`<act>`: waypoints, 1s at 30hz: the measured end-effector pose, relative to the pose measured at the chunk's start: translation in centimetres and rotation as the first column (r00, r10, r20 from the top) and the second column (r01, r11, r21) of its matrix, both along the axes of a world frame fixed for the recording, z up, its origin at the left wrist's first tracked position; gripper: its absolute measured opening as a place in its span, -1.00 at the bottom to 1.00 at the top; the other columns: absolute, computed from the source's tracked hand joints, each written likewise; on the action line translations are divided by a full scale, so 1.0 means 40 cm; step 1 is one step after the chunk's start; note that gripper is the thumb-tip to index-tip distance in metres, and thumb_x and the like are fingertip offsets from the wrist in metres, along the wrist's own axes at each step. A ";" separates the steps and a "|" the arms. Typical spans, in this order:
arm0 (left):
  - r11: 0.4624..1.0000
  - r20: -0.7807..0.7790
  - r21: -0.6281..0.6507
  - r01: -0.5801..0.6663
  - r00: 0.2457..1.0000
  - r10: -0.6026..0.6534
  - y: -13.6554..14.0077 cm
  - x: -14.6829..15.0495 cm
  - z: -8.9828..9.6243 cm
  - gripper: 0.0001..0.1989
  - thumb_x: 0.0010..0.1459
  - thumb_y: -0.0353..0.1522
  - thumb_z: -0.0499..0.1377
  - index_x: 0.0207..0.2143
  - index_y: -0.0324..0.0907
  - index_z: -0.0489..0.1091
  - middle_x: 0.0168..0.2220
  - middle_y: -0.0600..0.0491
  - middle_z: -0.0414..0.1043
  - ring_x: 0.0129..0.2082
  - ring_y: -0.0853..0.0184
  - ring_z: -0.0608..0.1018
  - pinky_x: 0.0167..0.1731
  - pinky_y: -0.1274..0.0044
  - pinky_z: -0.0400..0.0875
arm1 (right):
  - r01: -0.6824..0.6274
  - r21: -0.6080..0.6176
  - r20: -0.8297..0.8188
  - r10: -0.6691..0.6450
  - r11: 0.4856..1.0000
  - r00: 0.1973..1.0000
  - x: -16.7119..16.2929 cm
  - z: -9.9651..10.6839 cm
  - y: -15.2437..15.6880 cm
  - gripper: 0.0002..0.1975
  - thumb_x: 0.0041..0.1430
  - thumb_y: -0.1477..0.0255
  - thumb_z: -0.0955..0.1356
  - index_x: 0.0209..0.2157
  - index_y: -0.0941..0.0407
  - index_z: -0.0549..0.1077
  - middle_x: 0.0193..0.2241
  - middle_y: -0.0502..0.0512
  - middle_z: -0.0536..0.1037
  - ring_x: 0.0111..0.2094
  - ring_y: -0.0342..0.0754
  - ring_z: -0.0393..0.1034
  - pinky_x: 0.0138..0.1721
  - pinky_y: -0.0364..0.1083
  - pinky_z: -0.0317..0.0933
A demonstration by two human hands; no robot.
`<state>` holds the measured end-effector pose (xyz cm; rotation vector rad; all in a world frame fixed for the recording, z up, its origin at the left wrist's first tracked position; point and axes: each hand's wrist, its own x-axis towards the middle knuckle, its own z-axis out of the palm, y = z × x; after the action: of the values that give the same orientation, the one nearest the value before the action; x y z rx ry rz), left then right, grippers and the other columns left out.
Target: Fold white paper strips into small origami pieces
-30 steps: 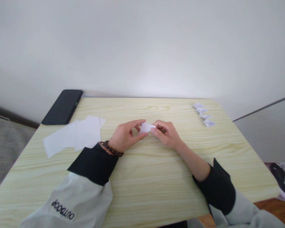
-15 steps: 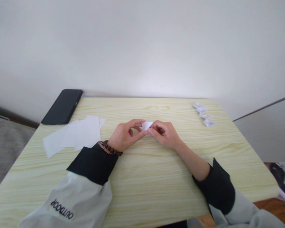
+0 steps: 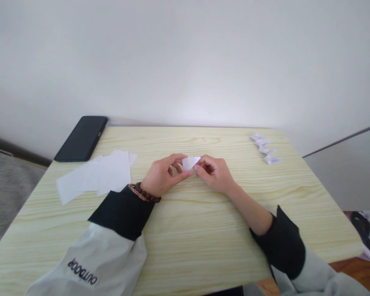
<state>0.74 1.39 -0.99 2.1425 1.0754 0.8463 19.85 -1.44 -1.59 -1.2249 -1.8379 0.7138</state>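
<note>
A small folded piece of white paper (image 3: 189, 163) is held between my two hands above the middle of the table. My left hand (image 3: 165, 174) grips its left side, index finger at the top and thumb below. At its right side, my right hand (image 3: 214, 172) pinches the paper between thumb and fingers. The curled fingers of the right hand hide part of that edge. Loose white paper sheets (image 3: 114, 172) lie overlapping to the left of my left hand. Several small folded paper pieces (image 3: 267, 151) stand in a row at the far right.
A dark tablet or large phone (image 3: 81, 139) lies at the table's back left corner. The pale wood-grain table (image 3: 197, 242) reaches back to a white wall (image 3: 185, 61). Some items (image 3: 368, 230) sit beyond the right edge, partly out of view.
More of the folded paper shows between my hands now, as the fingers have shifted slightly apart. The sheets and the row of folded pieces have stayed put.
</note>
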 end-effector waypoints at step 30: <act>0.893 -0.196 0.445 0.076 0.981 0.014 0.009 -0.012 -0.033 -0.83 0.20 -0.36 0.10 -0.25 -0.19 0.47 -0.37 0.08 0.57 -0.51 0.44 0.53 -0.51 0.64 0.32 | 0.015 -0.047 0.112 -0.010 0.999 0.994 -0.006 -0.010 0.011 -0.82 -0.01 0.45 0.34 -0.61 0.15 0.29 -0.68 -0.10 0.32 -0.64 -0.26 0.15 -0.57 -0.24 0.00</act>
<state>0.27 1.76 -2.33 2.6703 1.0059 0.9603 19.61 -1.00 -2.00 -1.3302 -1.9119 0.6982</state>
